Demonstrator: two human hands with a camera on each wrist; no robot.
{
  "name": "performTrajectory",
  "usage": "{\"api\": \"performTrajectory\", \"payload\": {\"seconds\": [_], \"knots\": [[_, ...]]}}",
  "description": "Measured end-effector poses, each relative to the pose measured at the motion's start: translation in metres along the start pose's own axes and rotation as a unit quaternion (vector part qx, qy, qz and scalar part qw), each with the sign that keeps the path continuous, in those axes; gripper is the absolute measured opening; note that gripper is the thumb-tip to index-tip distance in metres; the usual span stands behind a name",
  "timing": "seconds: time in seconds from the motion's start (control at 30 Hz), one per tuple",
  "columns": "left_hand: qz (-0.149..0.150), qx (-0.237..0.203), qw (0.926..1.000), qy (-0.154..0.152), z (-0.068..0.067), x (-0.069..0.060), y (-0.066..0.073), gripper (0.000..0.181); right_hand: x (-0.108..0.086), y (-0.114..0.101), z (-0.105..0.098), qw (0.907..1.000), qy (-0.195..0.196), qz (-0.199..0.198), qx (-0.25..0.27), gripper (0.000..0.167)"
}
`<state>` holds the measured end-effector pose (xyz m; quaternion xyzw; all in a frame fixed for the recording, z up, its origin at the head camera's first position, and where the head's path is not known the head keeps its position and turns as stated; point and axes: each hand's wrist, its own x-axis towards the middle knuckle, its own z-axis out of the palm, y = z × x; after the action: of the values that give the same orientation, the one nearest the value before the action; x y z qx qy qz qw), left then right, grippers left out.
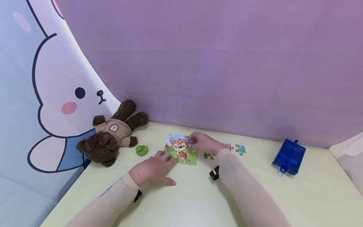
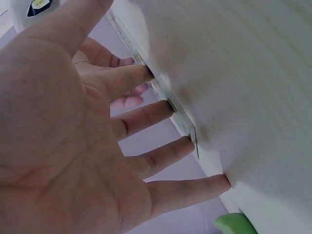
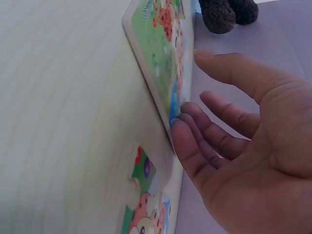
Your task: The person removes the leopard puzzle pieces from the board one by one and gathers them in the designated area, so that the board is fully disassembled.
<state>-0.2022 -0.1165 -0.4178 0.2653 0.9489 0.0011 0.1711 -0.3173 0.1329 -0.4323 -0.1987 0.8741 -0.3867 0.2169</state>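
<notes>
A jigsaw puzzle board (image 1: 188, 157) with a spotted cub on green grass lies flat on the table. My left hand (image 1: 154, 168) is spread palm down at its near left corner. In the left wrist view, several extended fingertips (image 2: 183, 145) touch the board's edge and the little finger rests on the table. My right hand (image 1: 205, 143) is over the board's right side. In the right wrist view, its loosely bent fingertips (image 3: 183, 136) touch the board's edge, with the thumb apart. Loose puzzle pieces (image 1: 240, 149) lie right of the board, partly hidden by the right wrist.
A brown teddy bear (image 1: 119, 129) in a beige shirt lies at the left, against the rabbit-print cloth. Between it and the board is a small green object (image 1: 141, 150). A translucent blue container (image 1: 289, 156) lies at the right. Purple cloth (image 1: 215, 72) hangs behind the table.
</notes>
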Motion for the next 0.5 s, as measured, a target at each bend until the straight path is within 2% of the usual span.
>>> {"api": "performTrajectory", "payload": {"seconds": [0.5], "knots": [[-0.004, -0.01, 0.9999, -0.003, -0.003, -0.001, 0.001, 0.096, 0.013, 0.002, 0.007, 0.9987, -0.029, 0.004, -0.043, 0.035]]}}
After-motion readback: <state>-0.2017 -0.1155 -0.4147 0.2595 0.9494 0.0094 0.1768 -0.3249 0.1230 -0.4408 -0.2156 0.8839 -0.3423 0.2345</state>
